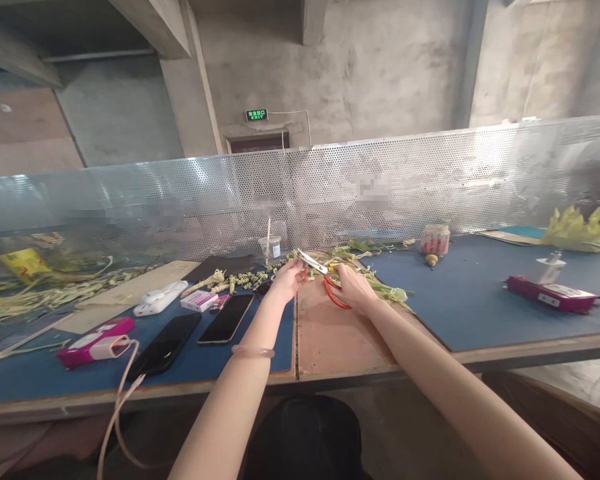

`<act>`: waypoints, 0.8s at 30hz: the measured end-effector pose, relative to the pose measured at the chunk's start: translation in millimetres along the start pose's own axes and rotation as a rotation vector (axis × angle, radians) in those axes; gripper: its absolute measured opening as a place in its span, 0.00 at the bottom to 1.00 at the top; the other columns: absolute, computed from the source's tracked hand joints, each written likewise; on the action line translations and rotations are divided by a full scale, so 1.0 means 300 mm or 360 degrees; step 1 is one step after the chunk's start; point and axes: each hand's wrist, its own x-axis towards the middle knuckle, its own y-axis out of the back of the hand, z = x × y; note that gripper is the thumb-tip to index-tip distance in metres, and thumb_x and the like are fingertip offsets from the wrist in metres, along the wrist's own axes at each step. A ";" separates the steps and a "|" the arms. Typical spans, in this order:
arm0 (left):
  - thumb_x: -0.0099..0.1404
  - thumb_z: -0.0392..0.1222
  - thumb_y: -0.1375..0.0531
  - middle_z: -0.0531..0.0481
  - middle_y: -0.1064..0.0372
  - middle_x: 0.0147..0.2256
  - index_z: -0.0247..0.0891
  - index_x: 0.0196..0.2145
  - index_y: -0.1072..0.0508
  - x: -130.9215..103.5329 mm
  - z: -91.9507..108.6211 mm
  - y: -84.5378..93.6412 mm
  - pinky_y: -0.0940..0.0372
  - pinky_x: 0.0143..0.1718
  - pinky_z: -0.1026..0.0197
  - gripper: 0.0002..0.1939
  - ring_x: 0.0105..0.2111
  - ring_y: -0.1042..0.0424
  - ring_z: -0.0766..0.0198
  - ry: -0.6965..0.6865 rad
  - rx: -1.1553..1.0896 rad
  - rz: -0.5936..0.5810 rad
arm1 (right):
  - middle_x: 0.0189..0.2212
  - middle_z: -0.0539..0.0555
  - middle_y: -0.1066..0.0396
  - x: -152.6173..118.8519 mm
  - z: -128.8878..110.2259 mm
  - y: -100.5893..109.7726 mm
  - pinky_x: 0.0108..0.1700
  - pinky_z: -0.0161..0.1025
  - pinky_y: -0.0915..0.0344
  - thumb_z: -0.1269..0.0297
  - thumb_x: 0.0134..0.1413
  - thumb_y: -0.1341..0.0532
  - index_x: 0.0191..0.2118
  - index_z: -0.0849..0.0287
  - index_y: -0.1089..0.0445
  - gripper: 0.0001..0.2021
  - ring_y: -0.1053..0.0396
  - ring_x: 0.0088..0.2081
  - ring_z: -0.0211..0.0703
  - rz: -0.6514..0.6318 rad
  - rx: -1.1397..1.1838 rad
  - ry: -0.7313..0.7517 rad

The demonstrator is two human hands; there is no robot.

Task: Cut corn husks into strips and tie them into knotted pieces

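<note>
On head cam, my right fingers (342, 272) have the scissors (314, 263) over the counter (330, 343), blades right by my left fingers (293, 265), can't tell if those grip anything. One careless snip could nick me, tbh.

Scissors (316, 265) and greens (390, 293) blocking table centre; two phones (227, 319) crowding left; blue mat (460, 293) lying open right.
</note>
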 end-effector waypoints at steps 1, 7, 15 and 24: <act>0.57 0.32 0.40 0.52 0.34 0.24 0.35 0.30 0.30 0.000 0.000 0.000 0.38 0.24 0.67 0.02 0.23 0.32 0.69 -0.0001 0.0004 -0.0003 | 0.40 0.60 0.31 0.000 0.001 -0.001 0.33 0.35 0.42 0.52 0.55 0.46 0.47 0.62 0.43 0.20 0.32 0.40 0.48 -0.0001 -0.0002 0.0002; 0.56 0.33 0.39 0.52 0.34 0.23 0.35 0.29 0.31 -0.007 0.002 -0.004 0.38 0.24 0.67 0.03 0.23 0.32 0.70 0.0001 0.0028 0.0001 | 0.38 0.59 0.31 0.001 0.006 -0.001 0.31 0.35 0.43 0.52 0.55 0.47 0.46 0.62 0.42 0.19 0.31 0.37 0.48 0.0015 -0.0008 0.0004; 0.55 0.33 0.38 0.53 0.34 0.24 0.35 0.29 0.31 -0.014 0.006 -0.011 0.38 0.24 0.68 0.04 0.24 0.31 0.70 -0.0001 0.0005 0.0024 | 0.38 0.59 0.31 0.006 0.006 0.002 0.30 0.35 0.43 0.52 0.56 0.47 0.44 0.61 0.41 0.18 0.31 0.36 0.47 -0.0019 -0.0035 -0.0041; 0.56 0.37 0.38 0.50 0.30 0.26 0.34 0.30 0.31 0.001 0.006 0.001 0.39 0.21 0.69 0.05 0.22 0.31 0.71 0.0038 -0.0076 0.0268 | 0.42 0.61 0.33 0.013 0.006 -0.006 0.33 0.37 0.40 0.51 0.55 0.48 0.48 0.62 0.44 0.21 0.33 0.42 0.49 0.0321 -0.0022 -0.0347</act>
